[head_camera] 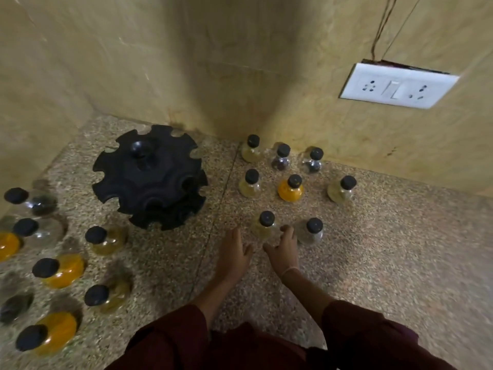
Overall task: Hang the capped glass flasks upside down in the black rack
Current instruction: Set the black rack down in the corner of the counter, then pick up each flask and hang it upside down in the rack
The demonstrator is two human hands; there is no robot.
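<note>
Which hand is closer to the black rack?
Left. The left hand lies just right of and below the black rack; the right hand is farther right, by a flask.

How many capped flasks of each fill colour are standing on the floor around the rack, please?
Orange-filled flasks: 4
Dark-filled flasks: 4
Pale yellow or clear flasks: 8
Total: 16

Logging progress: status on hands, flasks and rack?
Both hands open, flanking nearest flask, no grip yet. Rack slots look empty. All flasks upright on counter. Nothing in the way.
</note>
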